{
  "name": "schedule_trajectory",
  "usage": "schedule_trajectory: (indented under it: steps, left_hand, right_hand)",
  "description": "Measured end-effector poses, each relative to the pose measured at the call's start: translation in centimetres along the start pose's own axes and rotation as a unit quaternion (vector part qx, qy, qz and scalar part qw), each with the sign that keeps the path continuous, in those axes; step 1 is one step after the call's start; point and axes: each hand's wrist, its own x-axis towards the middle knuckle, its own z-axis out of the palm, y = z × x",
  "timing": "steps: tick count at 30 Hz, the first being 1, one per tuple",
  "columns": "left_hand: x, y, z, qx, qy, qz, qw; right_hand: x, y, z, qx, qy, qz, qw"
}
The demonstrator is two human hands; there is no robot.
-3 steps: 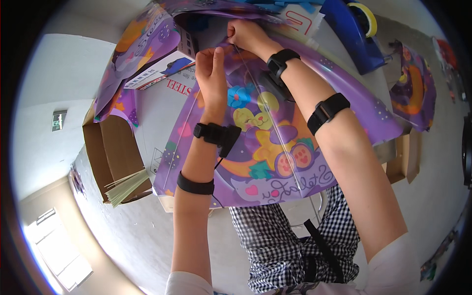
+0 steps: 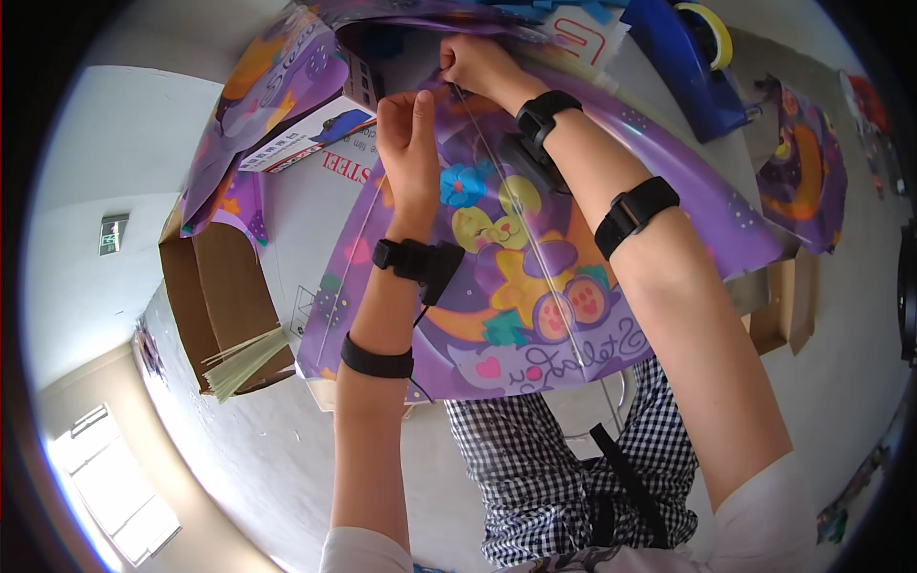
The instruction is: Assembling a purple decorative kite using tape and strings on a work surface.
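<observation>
A glossy purple sheet (image 2: 468, 363), shaped like a kite and printed with a yellow bear, stars and a moon, lies spread in front of me over the table. A thin pale rod (image 2: 535, 239) runs lengthwise down its middle. At the far end of that rod my right hand (image 2: 480, 72) is closed, its fingertips pinching where the rod ends. My left hand (image 2: 409, 148) is raised just left of it above the sheet, fingers curled in and thumb up. Whatever lies within those left fingers, if anything, is hidden. A second thin rod (image 2: 351, 248) runs along the sheet's left side.
A printed white box (image 2: 315, 134) stands at the far left, partly under another purple sheet (image 2: 263, 91). Below it, a cardboard carton (image 2: 205, 296) holds pale sticks (image 2: 248, 365). A blue tape dispenser (image 2: 683, 72) with yellow tape (image 2: 709, 36) sits far right, near another purple sheet (image 2: 802, 172).
</observation>
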Motion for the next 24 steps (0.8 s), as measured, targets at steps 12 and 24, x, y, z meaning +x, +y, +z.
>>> schedule_trajectory:
  steps: [12, 24]
  left_hand:
    - [-7.1, 6.9, -0.3, 0.193, -0.143, 0.206, 0.949]
    - [-23.0, 15.7, -0.8, 0.212, -0.258, 0.157, 0.93]
  right_hand:
    - [-0.1, -0.3, -0.1, 0.003, 0.006, -0.023, 1.0]
    - [-0.3, -0.5, -0.4, -0.001, 0.04, -0.031, 0.999]
